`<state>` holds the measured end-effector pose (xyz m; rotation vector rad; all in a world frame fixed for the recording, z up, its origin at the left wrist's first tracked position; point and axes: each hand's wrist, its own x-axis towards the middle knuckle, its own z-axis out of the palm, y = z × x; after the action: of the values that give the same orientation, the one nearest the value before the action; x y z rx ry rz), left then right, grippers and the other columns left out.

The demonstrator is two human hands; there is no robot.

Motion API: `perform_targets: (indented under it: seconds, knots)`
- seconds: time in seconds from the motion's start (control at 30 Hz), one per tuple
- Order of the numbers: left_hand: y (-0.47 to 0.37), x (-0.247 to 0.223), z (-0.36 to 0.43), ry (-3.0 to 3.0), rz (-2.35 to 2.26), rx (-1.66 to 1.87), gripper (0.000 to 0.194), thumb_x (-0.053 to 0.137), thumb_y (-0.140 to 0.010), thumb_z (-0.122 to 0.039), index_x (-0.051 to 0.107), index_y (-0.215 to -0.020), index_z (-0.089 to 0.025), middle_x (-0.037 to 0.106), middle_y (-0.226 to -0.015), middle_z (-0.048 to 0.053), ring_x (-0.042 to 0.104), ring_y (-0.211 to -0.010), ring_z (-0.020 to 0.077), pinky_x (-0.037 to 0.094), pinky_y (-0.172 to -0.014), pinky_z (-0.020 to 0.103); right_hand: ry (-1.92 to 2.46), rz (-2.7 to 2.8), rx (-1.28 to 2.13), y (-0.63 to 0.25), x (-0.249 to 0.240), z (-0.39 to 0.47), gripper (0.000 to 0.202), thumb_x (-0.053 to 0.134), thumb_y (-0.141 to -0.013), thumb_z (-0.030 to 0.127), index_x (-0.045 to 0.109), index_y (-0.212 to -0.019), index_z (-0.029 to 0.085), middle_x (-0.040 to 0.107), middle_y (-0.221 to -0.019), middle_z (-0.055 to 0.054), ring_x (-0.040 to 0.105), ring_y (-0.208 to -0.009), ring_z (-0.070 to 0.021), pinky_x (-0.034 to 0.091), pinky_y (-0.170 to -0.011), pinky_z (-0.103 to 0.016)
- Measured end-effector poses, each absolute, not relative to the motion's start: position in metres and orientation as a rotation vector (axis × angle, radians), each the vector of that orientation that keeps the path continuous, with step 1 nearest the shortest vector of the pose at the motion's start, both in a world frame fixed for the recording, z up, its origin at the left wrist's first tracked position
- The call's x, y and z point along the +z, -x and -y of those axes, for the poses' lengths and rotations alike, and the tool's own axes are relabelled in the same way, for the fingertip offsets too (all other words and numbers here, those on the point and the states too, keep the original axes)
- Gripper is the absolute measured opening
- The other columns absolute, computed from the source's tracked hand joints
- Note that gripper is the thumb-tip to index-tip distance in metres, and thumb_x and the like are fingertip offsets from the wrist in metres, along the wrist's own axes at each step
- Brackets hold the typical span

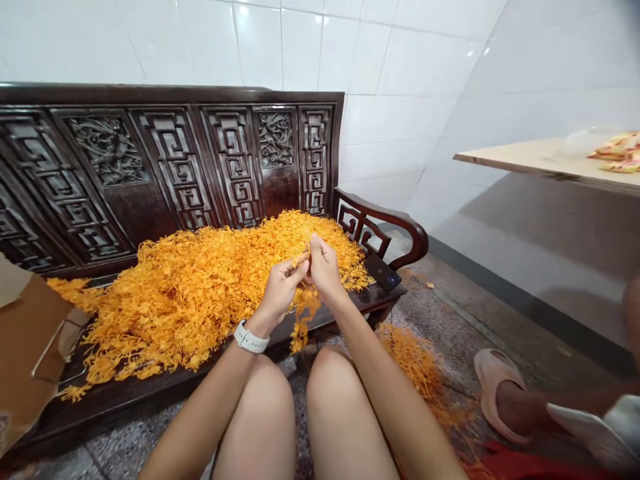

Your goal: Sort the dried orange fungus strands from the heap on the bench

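My left hand, with a pale watch on its wrist, is closed in a pinch. Beside it my right hand is also closed, its thumb and fingertips pressed together. Between and below them hangs an orange branching plastic piece, gripped by both hands, though fingers hide where it is held. Just behind the hands, a large heap of similar orange pieces covers much of a dark carved wooden bench.
A cardboard box stands at the left. A dark phone lies near the bench's armrest. Orange scraps are piled on the floor. Another person's foot in a pale shoe is at right, below a wooden tabletop.
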<state>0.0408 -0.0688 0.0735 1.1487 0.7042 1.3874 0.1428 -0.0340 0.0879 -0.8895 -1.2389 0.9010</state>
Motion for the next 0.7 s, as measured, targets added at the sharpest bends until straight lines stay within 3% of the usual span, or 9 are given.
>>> perform_targets:
  seconds: [0.1,0.27,0.43,0.6,0.7]
  knots:
    - [-0.037,0.069,0.074,-1.128,-0.747,1.382,0.038,0.085,-0.079,-0.048,0.080,-0.093,-0.013,0.063,-0.067,-0.001,0.054,-0.056,0.0096,0.047,-0.057,0.025,0.930,1.280,0.739,-0.144,0.081,0.036,0.054,0.047,-0.101,0.068,0.040,-0.071,0.024,0.038,-0.058,0.005,0.036,-0.051,-0.0112,0.029,-0.050,-0.027]
    - [-0.035,0.062,0.076,-0.921,-0.788,1.490,0.035,0.089,-0.076,-0.044,0.072,-0.080,-0.014,0.061,-0.073,-0.001,0.053,-0.066,0.0083,0.043,-0.063,0.022,1.027,1.443,0.477,-0.139,0.060,0.041,0.050,0.044,-0.108,0.055,0.042,-0.070,0.022,0.042,-0.060,0.004,0.039,-0.056,-0.0114,0.028,-0.058,-0.030]
    - [-0.033,0.053,0.068,-0.766,-0.760,1.569,0.036,0.094,-0.071,-0.037,0.065,-0.074,-0.014,0.058,-0.069,-0.003,0.052,-0.064,0.0072,0.042,-0.064,0.021,0.859,1.335,0.807,-0.127,0.041,0.045,0.053,0.049,-0.103,0.062,0.040,-0.069,0.023,0.038,-0.061,0.005,0.036,-0.057,-0.0114,0.028,-0.056,-0.028]
    - [-0.033,0.058,0.064,-0.573,-0.623,1.518,0.036,0.087,-0.079,-0.027,0.054,-0.069,-0.017,0.047,-0.059,-0.006,0.045,-0.053,0.0058,0.040,-0.055,0.019,0.669,1.256,1.096,-0.124,0.047,0.056,0.057,0.056,-0.096,0.069,0.042,-0.067,0.023,0.037,-0.058,0.006,0.037,-0.056,-0.0106,0.031,-0.054,-0.026]
    - [-0.024,0.062,0.059,-0.539,-0.627,1.539,0.030,0.081,-0.084,-0.021,0.054,-0.071,-0.017,0.051,-0.062,-0.005,0.047,-0.052,0.0053,0.040,-0.052,0.017,0.646,1.413,1.163,-0.132,0.060,0.075,0.057,0.054,-0.099,0.067,0.046,-0.067,0.021,0.038,-0.058,0.006,0.035,-0.056,-0.0097,0.031,-0.053,-0.025]
